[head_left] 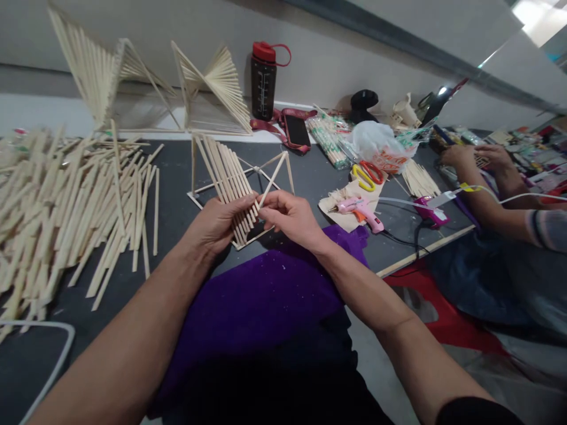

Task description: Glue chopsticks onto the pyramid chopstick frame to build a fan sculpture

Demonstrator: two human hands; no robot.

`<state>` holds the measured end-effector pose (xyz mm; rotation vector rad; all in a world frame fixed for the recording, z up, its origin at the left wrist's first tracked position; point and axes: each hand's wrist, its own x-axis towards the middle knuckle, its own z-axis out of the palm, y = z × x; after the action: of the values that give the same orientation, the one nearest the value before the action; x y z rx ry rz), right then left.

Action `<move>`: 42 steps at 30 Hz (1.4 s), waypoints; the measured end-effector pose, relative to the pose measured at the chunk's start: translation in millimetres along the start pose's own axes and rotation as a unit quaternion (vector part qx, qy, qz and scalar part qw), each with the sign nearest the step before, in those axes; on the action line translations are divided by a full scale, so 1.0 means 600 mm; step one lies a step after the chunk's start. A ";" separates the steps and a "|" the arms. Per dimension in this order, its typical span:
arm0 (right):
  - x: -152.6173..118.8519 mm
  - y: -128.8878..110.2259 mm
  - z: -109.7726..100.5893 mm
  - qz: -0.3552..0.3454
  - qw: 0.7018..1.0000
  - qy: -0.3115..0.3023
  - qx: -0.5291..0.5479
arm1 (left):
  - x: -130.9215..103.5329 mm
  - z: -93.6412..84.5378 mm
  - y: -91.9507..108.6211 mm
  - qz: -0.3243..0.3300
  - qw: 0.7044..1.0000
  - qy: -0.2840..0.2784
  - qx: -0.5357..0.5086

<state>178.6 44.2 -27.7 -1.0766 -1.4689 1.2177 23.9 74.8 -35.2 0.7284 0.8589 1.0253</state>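
Note:
In front of me on the dark table stands a stick frame (225, 171), with a slanted row of pale wooden sticks fixed side by side across it. My left hand (224, 221) grips the lower part of this row, its thumb lying over the sticks. At the right end of the row, my right hand (290, 217) pinches a single wooden stick (273, 177) that leans up to the right. The fingertips of both hands nearly meet there. My fingers hide where that stick's lower end sits.
Loose sticks (75, 218) pile up at left. Two finished-looking twisted stick structures (95, 77) stand at the back beside a bottle (263, 82) and phone (296, 131). A pink glue gun (358, 211), scissors (365, 176) and plastic bag (378, 144) lie right, near a co-worker's hands (460, 159).

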 end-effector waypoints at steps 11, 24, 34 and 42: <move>0.004 0.009 -0.002 -0.022 1.000 -0.015 -0.016 | -0.001 0.003 0.004 -0.001 1.000 -0.006 -0.001; -0.158 -0.017 -0.219 -0.041 0.876 0.318 -0.359 | -0.016 0.022 0.018 0.001 0.999 0.035 0.027; -0.154 -0.003 -0.313 0.186 0.740 0.179 -0.621 | -0.009 0.010 0.017 0.007 0.999 0.027 0.041; -0.113 -0.041 -0.279 0.049 0.785 0.256 -0.562 | -0.008 0.008 0.019 0.019 0.999 0.018 0.027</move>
<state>354.3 6.9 4.6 -2.0667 -1.6590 -0.0990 21.8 73.6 -22.1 0.7759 0.9096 1.0552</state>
